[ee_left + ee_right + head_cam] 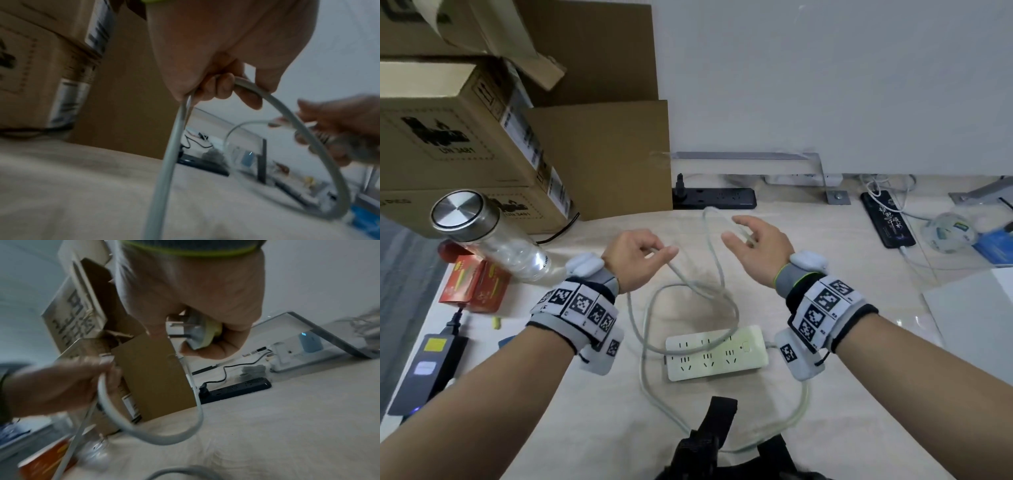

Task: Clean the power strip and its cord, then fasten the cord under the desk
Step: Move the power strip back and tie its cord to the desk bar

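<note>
A clear glass bottle with a steel lid (pixel 482 233) stands at the far left. The left hand (pixel 635 258) pinches the pale grey cord (pixel 717 267) in curled fingers above the beige desk (pixel 825 394). The white six-outlet power strip (pixel 717 353) lies flat, nearer the person. The right hand (pixel 758 248) looks half-open from above; the wrist view shows it gripping the cord's white three-pin plug (pixel 198 333).
</note>
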